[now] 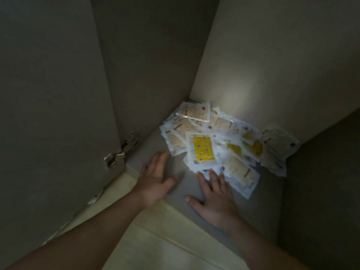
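Inside a dim cupboard, a pile of sealed clear packets [220, 141] lies on the cupboard floor [268, 191], pushed into the far corner. A packet with a yellow insert [203, 152] sits on top towards the front. The left hand [155, 176] rests flat on the cupboard floor just beside the pile, grip wide, holding nothing. The right hand [214, 195] lies flat, grip wide, fingertips touching the pile's near edge. A metal hinge [122, 151] shows on the open door [48, 114] at left.
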`<action>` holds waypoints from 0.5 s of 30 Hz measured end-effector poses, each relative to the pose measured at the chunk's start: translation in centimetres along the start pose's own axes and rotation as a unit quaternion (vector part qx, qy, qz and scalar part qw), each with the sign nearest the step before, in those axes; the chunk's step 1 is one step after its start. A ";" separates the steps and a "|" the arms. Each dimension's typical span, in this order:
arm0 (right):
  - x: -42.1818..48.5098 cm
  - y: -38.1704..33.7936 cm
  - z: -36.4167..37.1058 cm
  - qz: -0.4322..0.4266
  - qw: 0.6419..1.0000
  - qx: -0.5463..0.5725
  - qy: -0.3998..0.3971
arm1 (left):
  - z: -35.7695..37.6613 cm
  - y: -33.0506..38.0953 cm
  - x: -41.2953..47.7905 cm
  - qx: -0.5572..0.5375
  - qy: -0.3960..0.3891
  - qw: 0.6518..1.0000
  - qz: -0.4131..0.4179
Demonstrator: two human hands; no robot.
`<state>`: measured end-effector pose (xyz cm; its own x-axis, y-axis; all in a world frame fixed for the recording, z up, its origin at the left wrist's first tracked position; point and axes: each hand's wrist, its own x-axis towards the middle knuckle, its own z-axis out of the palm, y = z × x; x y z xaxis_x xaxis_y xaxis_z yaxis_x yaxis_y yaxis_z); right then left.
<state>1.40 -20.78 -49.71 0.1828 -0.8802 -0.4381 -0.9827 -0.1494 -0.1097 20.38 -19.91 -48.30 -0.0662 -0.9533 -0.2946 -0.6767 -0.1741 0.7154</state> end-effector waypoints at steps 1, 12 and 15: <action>-0.9 -0.3 0.2 -0.010 1.000 0.001 -0.010 | 0.2 -0.3 -0.2 0.022 -0.006 1.000 0.016; -2.0 1.1 -2.9 0.043 0.984 0.081 0.150 | 2.3 1.3 -0.8 0.266 -0.120 0.954 0.067; 2.1 3.5 -4.0 0.090 0.988 0.030 0.125 | 2.2 1.2 -0.7 0.295 -0.127 0.944 0.069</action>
<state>-1.80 -24.98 -47.50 -0.0149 -0.9749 -0.2219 -0.9935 0.0396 -0.1070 18.03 -18.87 -48.63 -0.3069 -0.8541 -0.4198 -0.9347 0.1875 0.3019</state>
